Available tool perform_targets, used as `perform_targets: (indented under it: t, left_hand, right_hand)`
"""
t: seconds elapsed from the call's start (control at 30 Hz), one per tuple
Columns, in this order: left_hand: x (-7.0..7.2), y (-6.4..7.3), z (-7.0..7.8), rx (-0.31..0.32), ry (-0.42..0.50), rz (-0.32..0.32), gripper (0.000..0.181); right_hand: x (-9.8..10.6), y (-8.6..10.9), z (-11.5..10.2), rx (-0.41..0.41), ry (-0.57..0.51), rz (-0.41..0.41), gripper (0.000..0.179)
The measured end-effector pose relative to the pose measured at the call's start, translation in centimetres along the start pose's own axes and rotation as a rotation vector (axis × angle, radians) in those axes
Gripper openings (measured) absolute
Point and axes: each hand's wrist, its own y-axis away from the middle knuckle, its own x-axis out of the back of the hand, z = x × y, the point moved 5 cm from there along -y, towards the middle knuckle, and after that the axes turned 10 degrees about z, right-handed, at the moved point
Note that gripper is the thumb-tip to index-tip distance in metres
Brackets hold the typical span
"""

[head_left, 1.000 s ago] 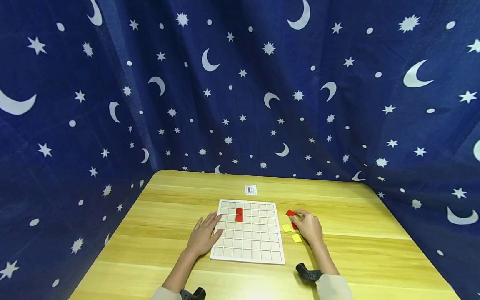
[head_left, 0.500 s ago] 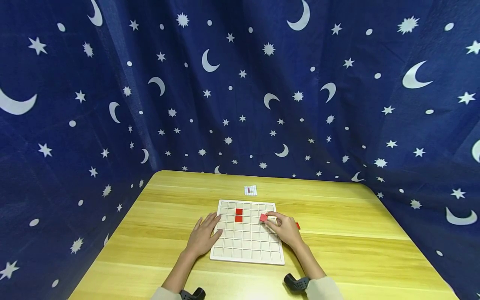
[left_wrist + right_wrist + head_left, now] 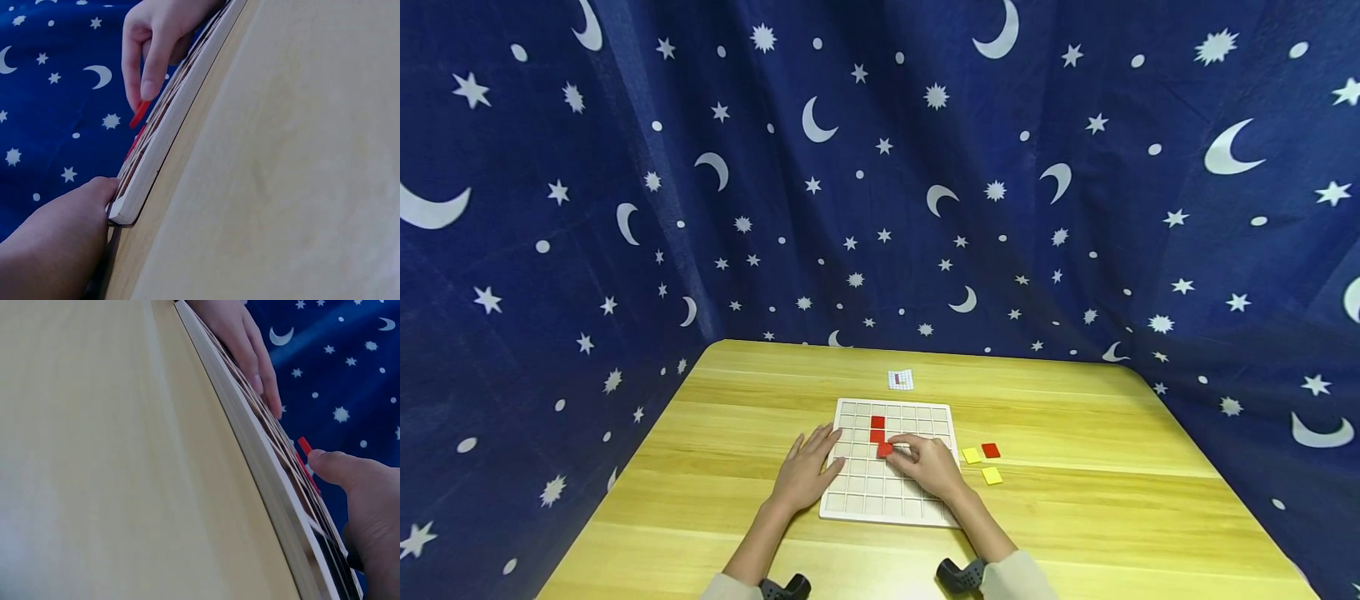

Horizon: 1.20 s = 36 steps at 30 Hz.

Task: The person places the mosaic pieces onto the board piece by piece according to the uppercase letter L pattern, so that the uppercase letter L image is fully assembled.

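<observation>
My right hand (image 3: 931,465) pinches a red square tile (image 3: 884,450) between thumb and fingertips, close over the white grid board (image 3: 857,500). In the left wrist view this tile (image 3: 140,114) is tilted, its lower edge just above the board. Two red tiles (image 3: 877,429) lie in the grid one below the other, and the held tile is right below them. At the board's left edge rests my left hand (image 3: 808,471), palm down with fingers extended, fingertips and thumb on the rim.
Right of the board, two yellow tiles (image 3: 992,476) and a single red tile (image 3: 991,450) lie on the wooden table (image 3: 1120,467). A small card with a printed grid (image 3: 900,380) lies beyond the board. A dark blue curtain (image 3: 895,208) surrounds the table's back and sides.
My right hand has picked up a red tile from the right of the board and carried it left over the grid, below the two red tiles. My left hand stays put.
</observation>
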Motion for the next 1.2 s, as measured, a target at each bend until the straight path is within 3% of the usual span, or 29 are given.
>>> perform_targets:
  t: [0.2, 0.53, 0.8, 1.2]
  left_hand:
    - [0.1, 0.0, 0.1, 0.0, 0.01, 0.003, 0.053]
    - [0.0, -0.1, 0.0, 0.003, 0.003, -0.002, 0.053]
    - [-0.1, -0.1, -0.1, 0.006, 0.004, 0.004, 0.053]
    - [-0.1, 0.0, 0.0, -0.001, 0.006, 0.005, 0.052]
  right_hand:
    - [-1.2, -0.2, -0.2, -0.013, 0.045, -0.028, 0.024]
    - [-1.1, -0.3, -0.9, 0.006, 0.118, -0.026, 0.024]
    - [-1.0, -0.3, -0.9, -0.002, 0.086, -0.011, 0.03]
    - [1.5, 1.1, 0.0, 0.014, 0.029, 0.002, 0.02]
